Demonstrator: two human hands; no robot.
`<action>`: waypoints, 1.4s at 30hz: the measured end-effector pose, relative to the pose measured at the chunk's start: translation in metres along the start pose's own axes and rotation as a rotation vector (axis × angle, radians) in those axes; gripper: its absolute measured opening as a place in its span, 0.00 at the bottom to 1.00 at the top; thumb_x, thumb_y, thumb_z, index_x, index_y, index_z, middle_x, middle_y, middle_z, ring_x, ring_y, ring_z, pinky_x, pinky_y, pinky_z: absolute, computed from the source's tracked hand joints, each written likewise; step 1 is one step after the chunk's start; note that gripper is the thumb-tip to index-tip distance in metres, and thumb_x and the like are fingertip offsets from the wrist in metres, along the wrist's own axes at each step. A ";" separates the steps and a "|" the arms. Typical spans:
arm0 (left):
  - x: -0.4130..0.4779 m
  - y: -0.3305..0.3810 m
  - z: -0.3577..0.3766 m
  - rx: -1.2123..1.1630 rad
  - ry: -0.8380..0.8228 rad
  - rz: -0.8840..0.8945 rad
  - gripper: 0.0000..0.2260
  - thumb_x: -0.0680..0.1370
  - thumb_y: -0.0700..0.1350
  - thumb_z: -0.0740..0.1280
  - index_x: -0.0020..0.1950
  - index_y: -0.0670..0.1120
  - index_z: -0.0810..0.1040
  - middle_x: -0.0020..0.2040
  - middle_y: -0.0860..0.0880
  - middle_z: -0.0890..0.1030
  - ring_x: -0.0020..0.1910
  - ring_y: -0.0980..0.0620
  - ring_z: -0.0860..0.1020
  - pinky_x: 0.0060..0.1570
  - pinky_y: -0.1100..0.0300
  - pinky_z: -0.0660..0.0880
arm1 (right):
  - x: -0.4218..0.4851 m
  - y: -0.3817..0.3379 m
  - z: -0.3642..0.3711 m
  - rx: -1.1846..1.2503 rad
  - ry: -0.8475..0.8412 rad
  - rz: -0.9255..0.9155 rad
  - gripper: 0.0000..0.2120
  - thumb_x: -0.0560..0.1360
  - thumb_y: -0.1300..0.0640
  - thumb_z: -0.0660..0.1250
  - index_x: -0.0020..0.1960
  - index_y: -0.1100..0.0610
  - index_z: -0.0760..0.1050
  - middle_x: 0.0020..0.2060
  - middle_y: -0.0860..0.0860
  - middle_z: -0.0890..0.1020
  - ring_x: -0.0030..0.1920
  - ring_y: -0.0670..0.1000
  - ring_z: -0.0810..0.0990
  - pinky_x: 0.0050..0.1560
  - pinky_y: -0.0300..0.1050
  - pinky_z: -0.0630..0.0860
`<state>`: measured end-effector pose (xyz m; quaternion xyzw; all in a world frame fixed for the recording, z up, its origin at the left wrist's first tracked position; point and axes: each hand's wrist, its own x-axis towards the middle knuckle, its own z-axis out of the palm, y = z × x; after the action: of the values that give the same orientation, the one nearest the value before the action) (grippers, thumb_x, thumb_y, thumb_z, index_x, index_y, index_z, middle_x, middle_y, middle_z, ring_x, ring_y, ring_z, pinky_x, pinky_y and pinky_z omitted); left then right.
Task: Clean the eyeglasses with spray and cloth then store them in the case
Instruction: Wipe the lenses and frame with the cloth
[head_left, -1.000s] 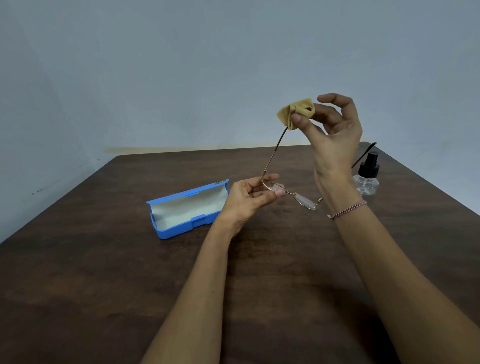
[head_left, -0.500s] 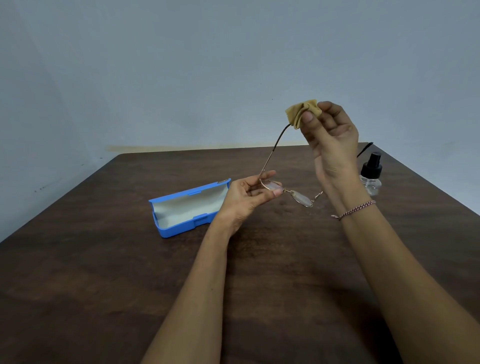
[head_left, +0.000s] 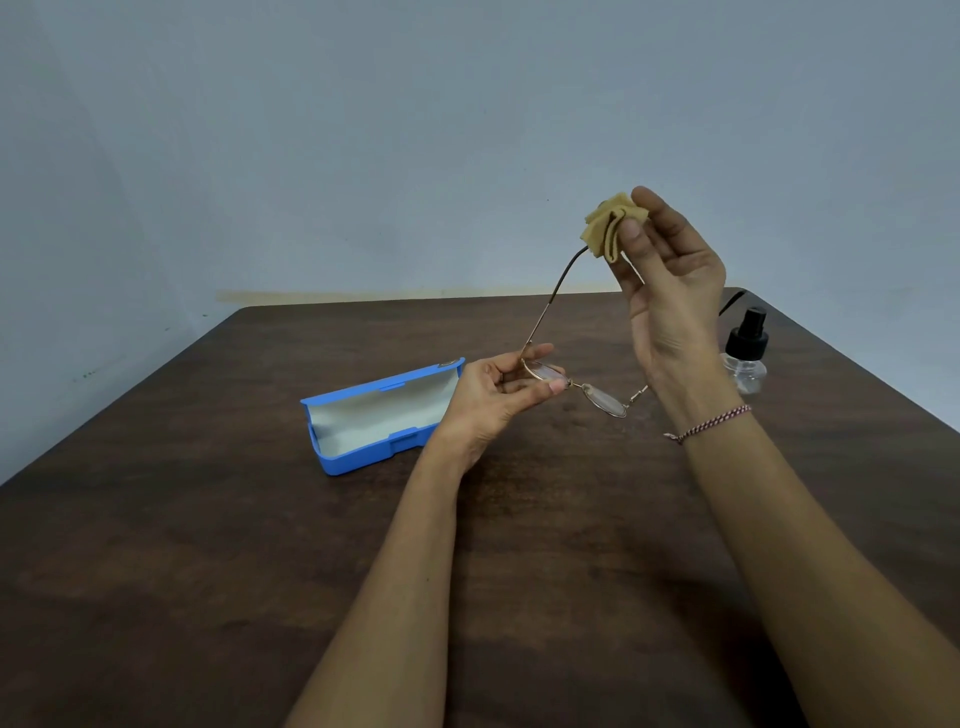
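My left hand (head_left: 498, 397) pinches the thin gold-rimmed eyeglasses (head_left: 602, 400) by the left lens rim, holding them above the table. One temple arm rises up and to the right. At its tip, my right hand (head_left: 670, 291) pinches a folded tan cloth (head_left: 608, 226) between thumb and fingers, wrapped round the temple end. The blue case (head_left: 379, 415) lies open on the table to the left of my left hand, its pale lining showing. The small clear spray bottle (head_left: 745, 351) with a black pump top stands behind my right wrist.
The dark brown wooden table (head_left: 208, 545) stretches toward a plain grey-blue wall (head_left: 363, 130). The glasses' other temple arm (head_left: 732, 301) sticks out behind my right hand near the table's far right corner.
My right hand with the cloth has shifted slightly right along the temple tip and its fingers have straightened somewhat. The left hand still holds the glasses in the same place.
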<state>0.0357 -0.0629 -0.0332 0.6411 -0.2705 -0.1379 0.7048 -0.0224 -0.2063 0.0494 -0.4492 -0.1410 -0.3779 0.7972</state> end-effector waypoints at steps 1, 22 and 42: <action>0.000 0.000 0.000 -0.001 -0.001 0.002 0.19 0.71 0.36 0.73 0.61 0.43 0.78 0.50 0.47 0.84 0.51 0.55 0.82 0.52 0.66 0.76 | 0.000 0.001 -0.001 0.001 -0.008 -0.001 0.15 0.63 0.57 0.76 0.49 0.54 0.81 0.45 0.52 0.85 0.51 0.53 0.81 0.54 0.45 0.77; 0.001 0.003 0.000 -0.045 0.020 0.069 0.09 0.71 0.35 0.72 0.50 0.42 0.80 0.42 0.52 0.85 0.47 0.57 0.83 0.47 0.66 0.77 | -0.018 0.037 -0.008 -0.741 -0.373 0.150 0.23 0.65 0.65 0.76 0.56 0.50 0.75 0.41 0.54 0.85 0.43 0.53 0.84 0.49 0.47 0.80; 0.001 -0.004 0.003 0.030 0.010 -0.014 0.15 0.70 0.37 0.74 0.56 0.44 0.80 0.49 0.45 0.85 0.50 0.51 0.83 0.56 0.59 0.77 | -0.002 -0.007 0.004 -0.385 0.106 -0.263 0.15 0.66 0.71 0.73 0.43 0.55 0.73 0.39 0.51 0.80 0.43 0.50 0.80 0.47 0.38 0.76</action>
<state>0.0352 -0.0665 -0.0371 0.6541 -0.2643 -0.1355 0.6956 -0.0286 -0.2045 0.0546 -0.5502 -0.0818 -0.5214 0.6471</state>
